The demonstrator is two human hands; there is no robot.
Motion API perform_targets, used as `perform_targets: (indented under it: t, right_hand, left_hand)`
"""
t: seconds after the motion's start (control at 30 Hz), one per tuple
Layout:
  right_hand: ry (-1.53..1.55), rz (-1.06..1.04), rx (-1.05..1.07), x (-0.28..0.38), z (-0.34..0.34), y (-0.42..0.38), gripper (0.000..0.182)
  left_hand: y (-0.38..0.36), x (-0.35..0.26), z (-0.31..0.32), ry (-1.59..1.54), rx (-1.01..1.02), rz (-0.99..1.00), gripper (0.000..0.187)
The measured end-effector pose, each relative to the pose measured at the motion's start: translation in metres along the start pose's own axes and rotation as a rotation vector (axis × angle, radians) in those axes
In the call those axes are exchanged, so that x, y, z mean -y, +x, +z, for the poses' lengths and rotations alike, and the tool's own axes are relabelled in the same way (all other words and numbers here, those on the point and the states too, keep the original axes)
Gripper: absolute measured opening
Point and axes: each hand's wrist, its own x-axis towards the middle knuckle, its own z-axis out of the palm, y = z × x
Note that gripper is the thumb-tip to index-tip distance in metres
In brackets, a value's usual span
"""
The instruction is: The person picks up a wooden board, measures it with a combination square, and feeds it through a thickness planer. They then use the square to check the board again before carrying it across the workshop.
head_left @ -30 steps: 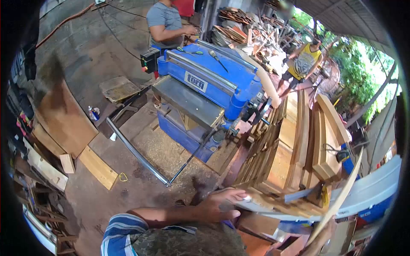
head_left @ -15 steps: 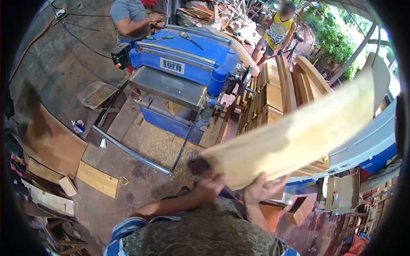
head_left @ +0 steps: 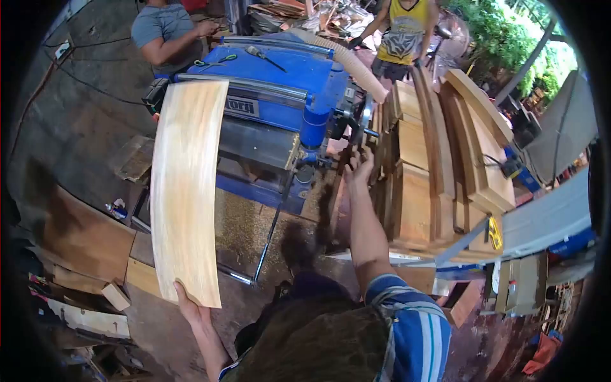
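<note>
A long pale wooden board (head_left: 186, 191) stands nearly upright in view on the left. My left hand (head_left: 193, 311) grips its lower end, thumb on the near face; the fingers behind it are hidden. The board covers part of a blue thickness planer (head_left: 273, 79), including some of its label and metal bed (head_left: 261, 143). My right hand (head_left: 360, 168) is stretched forward beside the planer, fingers apart and slightly curled, with nothing in it. Just above that hand is the planer's crank wheel (head_left: 366, 114) with its handle (head_left: 371, 133).
Stacked wooden boards (head_left: 414, 178) lie at the right, with a yellow-handled saw (head_left: 494, 234) at their near end. Scissors (head_left: 215, 61) and a screwdriver-like tool (head_left: 266, 57) rest on the planer. Two people stand behind it. Wood shavings (head_left: 245, 207) cover the floor below.
The board has swung from the right side to the left and turned upright. My right hand has let go of it and reached toward the crank wheel. The person in yellow is nearer.
</note>
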Motion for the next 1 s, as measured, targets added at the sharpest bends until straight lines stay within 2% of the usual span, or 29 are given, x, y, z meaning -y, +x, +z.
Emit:
perform_targets:
  t: [0.03, 0.07, 0.1, 0.13, 0.17, 0.2, 0.23, 0.3, 0.33, 0.4, 0.43, 0.5, 0.53, 0.6, 0.63, 0.67, 0.7, 0.73, 0.77, 0.8, 0.83, 0.9, 0.93, 0.97, 1.0]
  right_hand:
    - [0.120, 0.072, 0.085, -0.013, -0.013, 0.048, 0.057]
    - [0.086, 0.070, 0.087, 0.001, 0.002, 0.048, 0.060]
    - [0.157, 0.095, 0.166, -0.004, 0.000, 0.084, 0.055]
    - [0.280, 0.048, 0.308, 0.005, 0.016, 0.087, 0.045]
    - [0.319, 0.075, 0.209, 0.020, 0.035, 0.076, 0.038]
    - [0.266, 0.104, 0.385, -0.003, 0.004, 0.149, 0.053]
    - [0.283, 0.052, 0.320, 0.004, 0.020, 0.142, 0.048]
    - [0.244, 0.067, 0.389, 0.014, 0.025, 0.142, 0.042]
    - [0.236, 0.077, 0.389, 0.005, 0.017, 0.170, 0.042]
    - [0.335, -0.008, 0.549, -0.021, -0.005, 0.220, 0.035]
    - [0.320, 0.001, 0.535, -0.021, -0.003, 0.199, 0.035]
    - [0.069, -0.157, -0.003, -0.005, 0.025, 0.133, 0.030]
    - [0.321, -0.051, 0.188, -0.006, 0.018, 0.119, 0.028]
    - [0.390, -0.071, 0.104, -0.002, 0.019, 0.076, 0.031]
    - [0.331, -0.113, 0.261, 0.016, 0.025, 0.046, 0.036]
    - [0.279, -0.184, 0.249, 0.032, 0.021, 0.053, 0.030]
    - [0.235, -0.271, 0.251, 0.063, 0.047, 0.040, 0.026]
    - [0.117, -0.236, 0.105, 0.092, 0.090, 0.024, 0.033]
    - [-0.139, -0.265, 0.066, 0.107, 0.084, 0.074, 0.037]
    - [-0.161, -0.358, 0.064, 0.116, 0.115, 0.084, 0.036]
    - [-0.297, -0.543, 0.122, 0.112, 0.084, 0.187, 0.037]
    - [0.060, -0.146, 1.003, 0.078, 0.102, 0.095, 0.039]
    - [-0.176, -0.502, 0.197, 0.053, 0.136, 0.078, 0.048]
    - [-0.139, -0.573, 0.275, 0.028, 0.112, 0.096, 0.029]
    - [-0.139, -0.572, 0.288, 0.023, 0.096, 0.102, 0.031]
  left_hand:
    - [0.000, 0.003, -0.003, -0.012, 0.017, -0.034, 0.062]
    - [0.003, 0.008, 0.000, -0.033, 0.025, -0.053, 0.061]
    - [0.005, 0.014, 0.003, -0.042, -0.010, -0.007, 0.061]
    - [0.006, 0.018, 0.005, 0.016, -0.055, -0.043, 0.059]
    - [0.011, 0.020, 0.007, 0.077, -0.090, -0.089, 0.058]
    - [0.017, 0.022, 0.011, 0.088, -0.099, -0.098, 0.057]
    - [0.024, 0.025, 0.012, 0.090, -0.114, -0.084, 0.057]
    - [0.040, 0.029, 0.013, 0.109, -0.092, -0.122, 0.058]
    - [0.048, 0.033, 0.013, 0.107, -0.104, -0.122, 0.058]
    - [0.062, 0.033, 0.010, 0.164, -0.153, -0.133, 0.059]
    - [0.063, 0.031, 0.010, 0.169, -0.169, -0.147, 0.059]
    - [0.073, 0.030, 0.015, 0.198, -0.166, -0.151, 0.059]
    - [0.079, 0.027, 0.015, 0.191, -0.163, -0.154, 0.059]
    - [0.094, 0.021, 0.015, 0.189, -0.201, -0.169, 0.058]
    - [0.099, 0.020, 0.015, 0.182, -0.223, -0.170, 0.058]
    - [0.105, 0.013, 0.014, 0.214, -0.218, -0.172, 0.058]
    - [0.114, 0.006, 0.011, 0.251, -0.201, -0.168, 0.057]
    - [0.126, 0.004, 0.003, 0.233, -0.172, -0.205, 0.057]
    - [0.137, 0.003, 0.007, 0.231, -0.175, -0.194, 0.057]
    - [0.145, 0.002, 0.013, 0.220, -0.154, -0.236, 0.057]
    - [0.148, 0.003, 0.016, 0.204, -0.142, -0.278, 0.057]
    - [0.152, 0.002, 0.017, 0.156, -0.194, -0.330, 0.056]
    - [0.165, 0.008, 0.012, 0.167, -0.163, -0.314, 0.055]
    - [0.182, 0.013, 0.009, 0.177, -0.122, -0.295, 0.055]
    - [0.190, 0.019, 0.009, 0.305, -0.167, -0.251, 0.055]
